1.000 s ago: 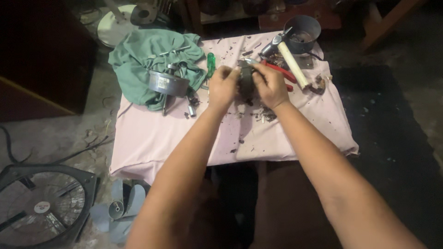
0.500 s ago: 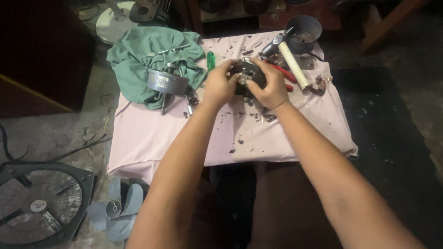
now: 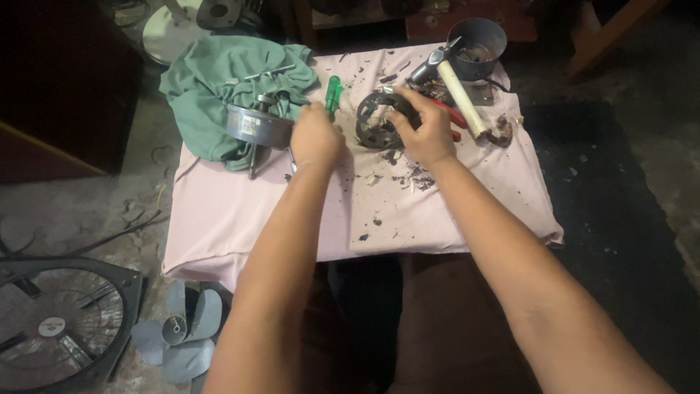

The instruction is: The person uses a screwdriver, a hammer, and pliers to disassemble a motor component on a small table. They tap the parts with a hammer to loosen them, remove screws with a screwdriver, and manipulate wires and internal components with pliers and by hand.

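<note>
Right hand (image 3: 425, 133) grips 1 dark round motor part (image 3: 378, 120) at table centre, fingers curled on its 3 o'clock rim. Left hand (image 3: 316, 137) is a loose fist by 1 green-handled screwdriver (image 3: 333, 93); can't tell if holding it. 1 metal motor housing (image 3: 257, 125) at 9 o'clock, 1 hammer (image 3: 458, 86) at 2 o'clock, 1 green cloth (image 3: 219, 73), 1 pink table cover (image 3: 240, 211).

Dark matt metal motor housing (image 3: 379, 120); pink cloth table cover (image 3: 437, 219); glossy green plastic screwdriver handle (image 3: 332, 93)
</note>
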